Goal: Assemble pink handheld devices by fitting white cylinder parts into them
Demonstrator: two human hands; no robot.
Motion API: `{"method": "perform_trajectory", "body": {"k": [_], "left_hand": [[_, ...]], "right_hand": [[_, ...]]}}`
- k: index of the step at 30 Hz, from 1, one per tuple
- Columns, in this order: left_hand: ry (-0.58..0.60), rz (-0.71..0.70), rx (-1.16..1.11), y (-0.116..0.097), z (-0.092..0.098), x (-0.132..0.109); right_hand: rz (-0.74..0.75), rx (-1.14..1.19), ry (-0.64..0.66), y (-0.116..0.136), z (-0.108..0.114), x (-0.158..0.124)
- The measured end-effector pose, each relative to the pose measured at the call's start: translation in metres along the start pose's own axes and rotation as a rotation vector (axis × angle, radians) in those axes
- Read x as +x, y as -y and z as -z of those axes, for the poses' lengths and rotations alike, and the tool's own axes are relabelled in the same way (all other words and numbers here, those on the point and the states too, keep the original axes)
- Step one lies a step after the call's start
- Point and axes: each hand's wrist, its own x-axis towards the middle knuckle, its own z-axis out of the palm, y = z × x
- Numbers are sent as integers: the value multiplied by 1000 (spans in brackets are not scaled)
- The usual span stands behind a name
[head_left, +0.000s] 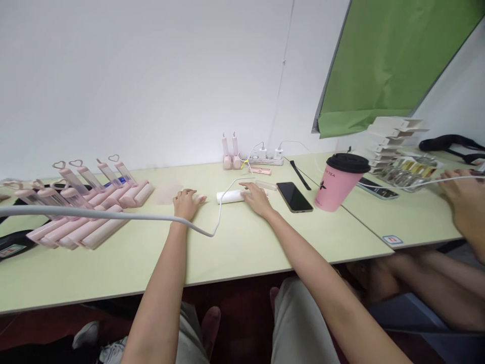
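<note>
My left hand (185,204) rests on the table with its fingers curled around a small pale pink piece (202,198), whose exact kind I cannot make out. A white cylinder (229,196) lies on its side between my hands. My right hand (258,199) grips its right end, with the index finger stretched along the top. Behind that hand lies a clear, pinkish tube-shaped part (265,185). A white cable (217,222) crosses close to the camera, in front of the cylinder.
Pink handheld devices (113,194) with heart-shaped loops crowd the left. Two similar ones (232,159) stand by a power strip (265,160). A phone (294,197), black strap (300,175) and pink cup (339,184) are at right. Beyond lie stacked white trays (394,136) and another person's hand (464,197).
</note>
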Motion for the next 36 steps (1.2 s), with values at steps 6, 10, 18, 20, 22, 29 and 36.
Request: {"method": "perform_trajectory", "body": {"k": [6,10,18,20,22,29,36], "left_hand": [[-198,190,-120,5,0,7],[-135,62,-130,-4,-4,5],[-52,-443,-85,-64,-16,-14],[-46,-503,-92,-78,-25,-13],[17,-565,-62,-89,-35,-8],[-7,-596,-127,-106,-44,8],[-143,-300,-378,-111,-30,3]], "right_hand": [[-274,-102,-258,-6,23,7],[-274,-214,-36,-11,25,3],[-122,-310,175,-13,19,-4],[-128,-310,181,-14,17,-4],[-144,-301,182,-14,15,-4],[-220,-266,196,-21,18,-4],[-305,-148,1,-10,25,4]]}}
